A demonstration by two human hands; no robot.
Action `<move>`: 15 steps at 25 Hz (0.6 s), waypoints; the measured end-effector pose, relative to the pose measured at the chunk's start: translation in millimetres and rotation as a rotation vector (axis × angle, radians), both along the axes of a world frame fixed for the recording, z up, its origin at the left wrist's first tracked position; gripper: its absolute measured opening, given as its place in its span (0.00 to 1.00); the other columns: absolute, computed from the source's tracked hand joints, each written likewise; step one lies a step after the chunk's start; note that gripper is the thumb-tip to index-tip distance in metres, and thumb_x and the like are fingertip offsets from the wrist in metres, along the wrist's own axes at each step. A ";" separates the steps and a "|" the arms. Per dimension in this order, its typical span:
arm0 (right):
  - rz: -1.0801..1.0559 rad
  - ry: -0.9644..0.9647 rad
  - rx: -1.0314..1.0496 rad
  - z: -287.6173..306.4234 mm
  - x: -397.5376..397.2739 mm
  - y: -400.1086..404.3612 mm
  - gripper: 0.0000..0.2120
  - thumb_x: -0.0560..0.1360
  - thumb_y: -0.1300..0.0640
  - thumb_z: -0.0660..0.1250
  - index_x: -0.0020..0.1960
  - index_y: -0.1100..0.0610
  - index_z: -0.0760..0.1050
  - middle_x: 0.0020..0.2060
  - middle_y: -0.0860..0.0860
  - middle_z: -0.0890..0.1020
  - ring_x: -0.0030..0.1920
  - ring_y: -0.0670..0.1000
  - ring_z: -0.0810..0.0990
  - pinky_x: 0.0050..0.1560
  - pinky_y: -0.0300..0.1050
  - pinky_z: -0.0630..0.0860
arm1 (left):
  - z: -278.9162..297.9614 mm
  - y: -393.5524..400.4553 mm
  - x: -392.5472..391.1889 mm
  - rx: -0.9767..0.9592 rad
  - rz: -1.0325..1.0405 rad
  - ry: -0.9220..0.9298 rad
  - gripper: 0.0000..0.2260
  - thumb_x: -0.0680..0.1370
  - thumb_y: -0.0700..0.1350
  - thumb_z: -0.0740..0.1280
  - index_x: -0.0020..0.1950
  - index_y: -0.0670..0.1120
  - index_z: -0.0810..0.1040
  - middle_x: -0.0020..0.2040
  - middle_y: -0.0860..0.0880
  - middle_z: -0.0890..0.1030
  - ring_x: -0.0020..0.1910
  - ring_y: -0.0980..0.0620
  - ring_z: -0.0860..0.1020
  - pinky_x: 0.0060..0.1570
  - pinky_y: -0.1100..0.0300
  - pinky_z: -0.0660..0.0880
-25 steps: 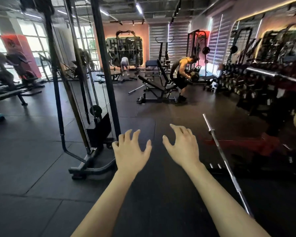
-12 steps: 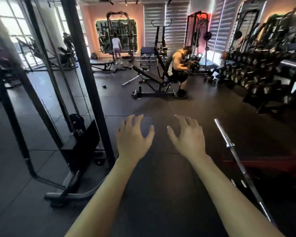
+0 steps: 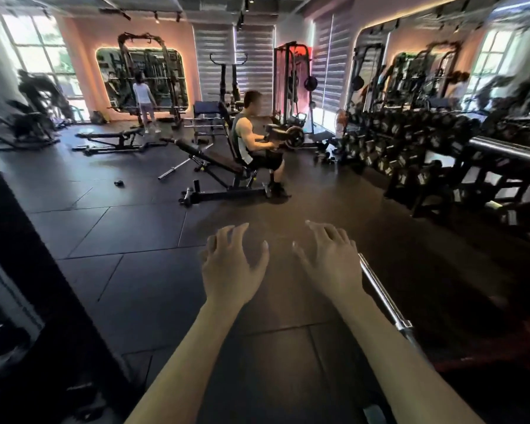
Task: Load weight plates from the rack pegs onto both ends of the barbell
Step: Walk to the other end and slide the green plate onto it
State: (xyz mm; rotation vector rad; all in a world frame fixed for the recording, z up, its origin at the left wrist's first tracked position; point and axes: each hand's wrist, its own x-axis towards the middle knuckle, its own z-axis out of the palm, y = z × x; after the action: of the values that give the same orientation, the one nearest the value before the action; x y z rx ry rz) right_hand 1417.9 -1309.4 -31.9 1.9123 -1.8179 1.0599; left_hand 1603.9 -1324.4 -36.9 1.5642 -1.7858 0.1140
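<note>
Reaching forward, we hold our left hand (image 3: 231, 267) and right hand (image 3: 331, 264) spread and empty. The barbell (image 3: 383, 301) lies on the floor just right of them — its visible sleeve bare; loading seems unstarted, no plate rack identifiable.

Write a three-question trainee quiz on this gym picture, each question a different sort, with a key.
1. True or false: the left hand holds a weight plate.
2. The barbell lies: A) on the floor by the right hand; B) across the dumbbell rack; C) on the bench.
3. Fill in: the seated person sits on an incline ____.

Key: 1 false, both hands are empty with fingers spread. 2 A. 3 bench.
</note>
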 end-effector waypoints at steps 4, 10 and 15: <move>0.062 -0.042 0.006 4.5 -23.9 -141.5 0.23 0.74 0.43 0.67 0.64 0.55 0.76 0.57 0.52 0.81 0.57 0.56 0.79 0.53 0.53 0.74 | 15.2 -135.7 -17.1 -0.015 0.048 0.012 0.31 0.74 0.68 0.52 0.69 0.52 0.73 0.64 0.49 0.75 0.61 0.44 0.73 0.56 0.46 0.69; 0.117 -0.068 0.065 16.0 -27.0 -307.5 0.25 0.75 0.41 0.64 0.67 0.53 0.73 0.61 0.50 0.79 0.61 0.54 0.75 0.57 0.53 0.72 | 17.6 -292.3 -25.0 -0.002 0.099 0.009 0.30 0.74 0.68 0.52 0.69 0.52 0.72 0.65 0.48 0.75 0.62 0.44 0.72 0.52 0.50 0.67; 0.043 -0.075 0.117 -3.2 -55.6 -448.1 0.26 0.75 0.41 0.62 0.69 0.53 0.71 0.64 0.50 0.77 0.65 0.54 0.72 0.61 0.53 0.69 | -0.6 -448.7 -56.5 0.011 0.006 0.044 0.29 0.75 0.67 0.54 0.69 0.52 0.73 0.65 0.49 0.75 0.62 0.46 0.71 0.57 0.46 0.69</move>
State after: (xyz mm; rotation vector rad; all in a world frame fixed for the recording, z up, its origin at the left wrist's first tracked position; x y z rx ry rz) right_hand 1362.3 -1757.4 -35.1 2.0128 -1.9271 1.0744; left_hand 1547.4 -1773.0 -37.6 1.5677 -1.7509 0.0724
